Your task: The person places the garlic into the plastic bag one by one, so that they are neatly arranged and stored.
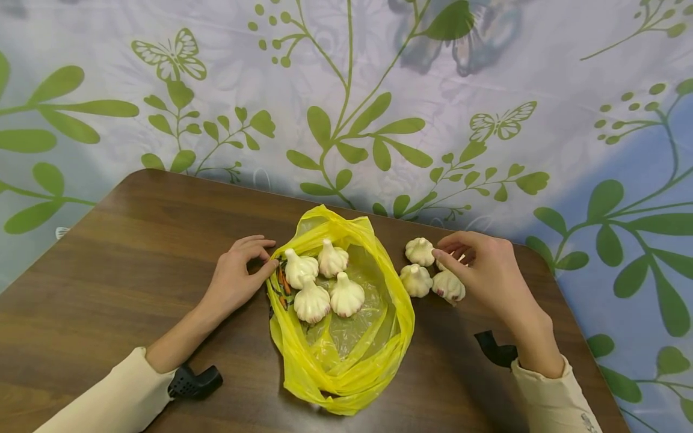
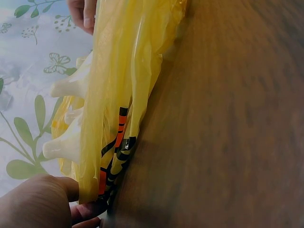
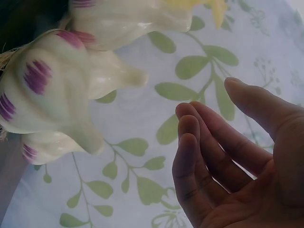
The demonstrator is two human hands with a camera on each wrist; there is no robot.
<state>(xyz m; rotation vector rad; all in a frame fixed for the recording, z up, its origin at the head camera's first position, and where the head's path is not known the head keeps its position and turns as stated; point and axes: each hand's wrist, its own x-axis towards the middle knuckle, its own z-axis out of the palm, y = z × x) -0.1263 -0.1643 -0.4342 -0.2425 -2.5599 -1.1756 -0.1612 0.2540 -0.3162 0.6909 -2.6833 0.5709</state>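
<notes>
A yellow plastic bag [image 1: 402, 319] lies with its mouth spread wide, and several white garlic bulbs [image 1: 313, 300] sit inside toward its left and back. My left hand [image 1: 238, 273] pinches the bag's left rim between thumb and fingers, as the left wrist view shows close up. To the right of the bag stands a group of several more garlic bulbs [image 1: 416, 280]. Over them hovers my right hand [image 1: 489, 270], partly hiding one. In the right wrist view its thumb and fingers are apart with nothing between them, beside glossy bulbs with purple streaks [image 3: 47, 80].
The brown wooden table [image 1: 162, 240] ends at the back against a cloth [image 1: 379, 78] printed with green leaves and butterflies. A black wrist mount [image 1: 195, 382] sits at the left cuff, and another [image 1: 495, 349] at the right.
</notes>
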